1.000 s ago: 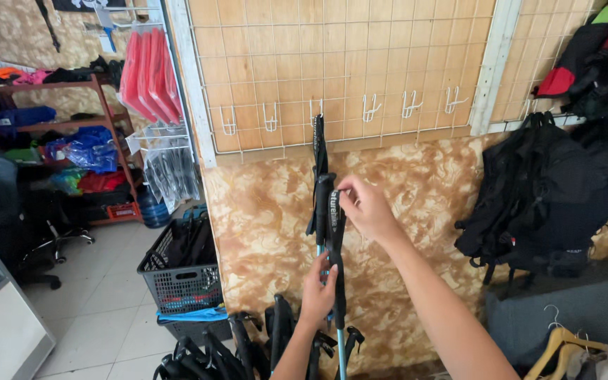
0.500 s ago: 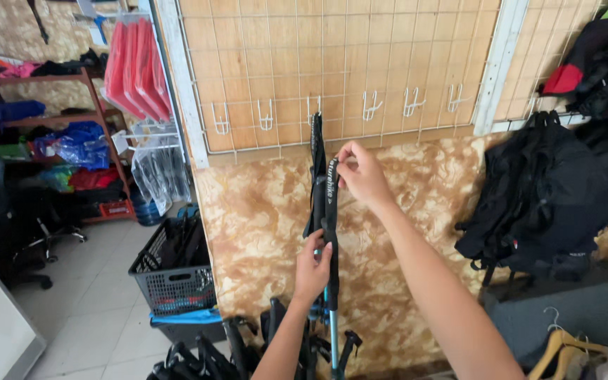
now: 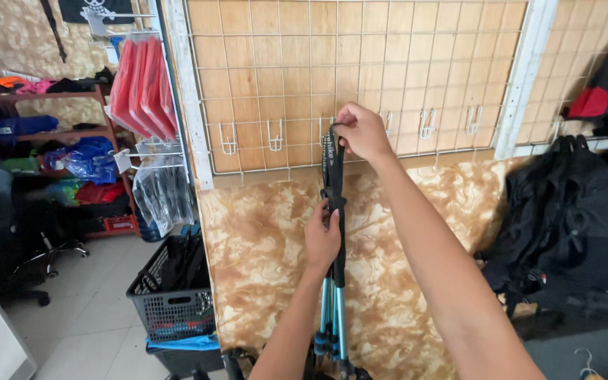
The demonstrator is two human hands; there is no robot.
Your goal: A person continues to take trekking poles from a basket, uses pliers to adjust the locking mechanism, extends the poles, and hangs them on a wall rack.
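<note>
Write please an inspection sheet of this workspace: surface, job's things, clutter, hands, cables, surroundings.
Surface: wire grid on a wood wall, with a row of white hooks; marbled panel below.
Job's things: folded poles, black grips, blue shafts, held upright; black strap raised to hook height.
Clutter: black basket on the floor; black bags at right.
Hands: left hand grips the poles' handle; right hand pinches the strap's top at the grid.
Cables: nothing seen.
Surroundings: red items hanging at left; shelf with clothes; office chair; tiled floor.
</note>
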